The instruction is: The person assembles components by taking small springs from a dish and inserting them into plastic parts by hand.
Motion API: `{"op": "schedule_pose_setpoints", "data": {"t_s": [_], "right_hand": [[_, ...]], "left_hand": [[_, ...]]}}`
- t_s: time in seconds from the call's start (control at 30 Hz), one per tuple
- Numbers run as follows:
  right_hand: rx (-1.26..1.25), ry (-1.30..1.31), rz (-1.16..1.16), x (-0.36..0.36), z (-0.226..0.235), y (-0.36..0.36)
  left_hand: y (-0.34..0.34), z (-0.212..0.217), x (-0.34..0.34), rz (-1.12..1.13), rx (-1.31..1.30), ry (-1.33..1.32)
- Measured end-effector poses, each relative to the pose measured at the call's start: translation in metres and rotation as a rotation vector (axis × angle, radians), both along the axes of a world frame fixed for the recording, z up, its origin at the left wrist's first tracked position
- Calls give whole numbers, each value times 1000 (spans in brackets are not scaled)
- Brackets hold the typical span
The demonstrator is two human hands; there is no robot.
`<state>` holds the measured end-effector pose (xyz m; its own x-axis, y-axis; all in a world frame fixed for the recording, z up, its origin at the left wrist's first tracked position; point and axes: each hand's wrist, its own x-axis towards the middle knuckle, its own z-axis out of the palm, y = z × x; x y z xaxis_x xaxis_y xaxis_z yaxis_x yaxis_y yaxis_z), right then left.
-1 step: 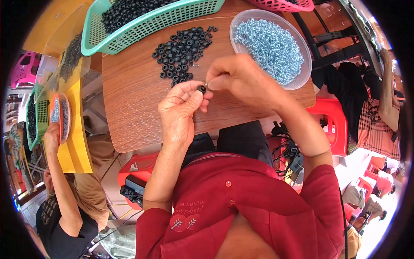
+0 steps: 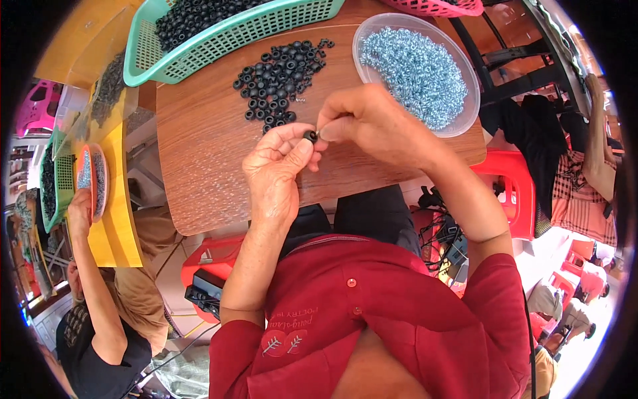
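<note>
Head view, mid-frame, shows little change: your left hand (image 2: pixel 276 166) pinches one black bead (image 2: pixel 310 135), your right hand (image 2: pixel 367 123) is narrowed beside it, contents unclear, so that bead remains in work.

Bright light filled the room, strongest at the lower right, where the floor (image 2: pixel 535 256) washed out to near white; a speckled sheen lay on the table's (image 2: pixel 199 159) left side, and glints picked out the blue beads (image 2: pixel 415 76). The fisheye bowed the table's edges and squeezed the surroundings toward a black, round border. The left hand (image 2: pixel 282 153) and right hand (image 2: pixel 359 123) looked fairly sharp, but the black bead (image 2: pixel 310 136) showed little detail.
</note>
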<state>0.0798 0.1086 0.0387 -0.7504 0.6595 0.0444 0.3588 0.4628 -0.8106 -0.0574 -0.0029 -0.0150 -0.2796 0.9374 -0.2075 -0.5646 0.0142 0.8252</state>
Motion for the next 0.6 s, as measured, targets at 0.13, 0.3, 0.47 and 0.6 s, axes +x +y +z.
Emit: {"op": "schedule_pose_setpoints", "data": {"t_s": [0.13, 0.3, 0.47, 0.6], "right_hand": [[-268, 69, 63, 8, -3, 4], [-298, -1, 48, 10, -4, 5], [-181, 25, -11, 10, -7, -1], [-158, 33, -96, 8, -10, -6]], "left_hand": [[0, -1, 7, 21, 85, 131], [-2, -2, 13, 58, 124, 280], [0, -1, 15, 49, 118, 137], [4, -3, 11, 3, 144, -95]]}}
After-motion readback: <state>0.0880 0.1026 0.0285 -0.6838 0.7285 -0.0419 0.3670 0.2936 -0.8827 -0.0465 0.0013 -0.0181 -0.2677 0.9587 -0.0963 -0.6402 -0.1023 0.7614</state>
